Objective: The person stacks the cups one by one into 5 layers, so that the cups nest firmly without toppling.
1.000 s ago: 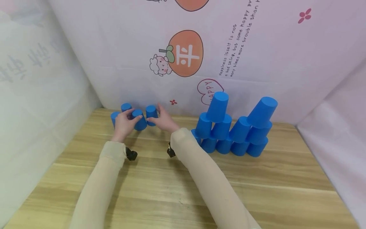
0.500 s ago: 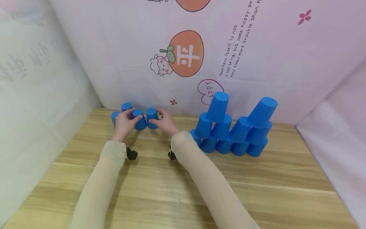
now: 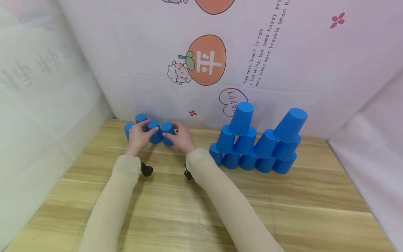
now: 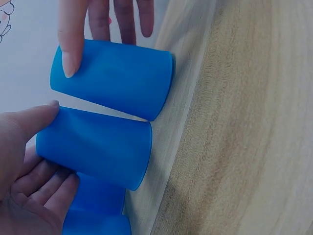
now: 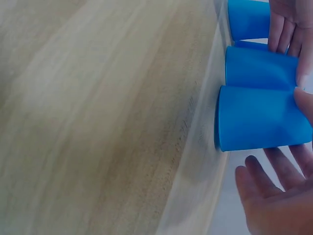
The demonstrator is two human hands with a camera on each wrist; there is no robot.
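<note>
My left hand [image 3: 138, 138] holds an upside-down blue cup [image 3: 155, 135] between thumb and fingers at the back left of the table. Just right of it, my right hand [image 3: 183, 138] grips a second upside-down blue cup [image 3: 167, 130], thumb on the near side and fingers behind. In the left wrist view, the left hand's cup [image 4: 98, 144] and the right hand's cup [image 4: 117, 76] meet at their rims, with a narrow wedge between their walls. Beyond the left hand stand two more blue cups, one at the back [image 3: 140, 118] and one farther left [image 3: 127, 129], partly hidden.
On the right stands a stack of upside-down blue cups [image 3: 247, 141], with a bottom row, a middle row and two single cups on top. My right sleeve [image 3: 217, 182] passes close to its left end. A printed cloth [image 3: 151, 91] hangs behind the wooden table [image 3: 176, 210].
My right hand's fingers have closed in around its cup, and that cup has come nearer to me, alongside the left hand's cup. My left hand keeps its hold; the stack is unchanged.
</note>
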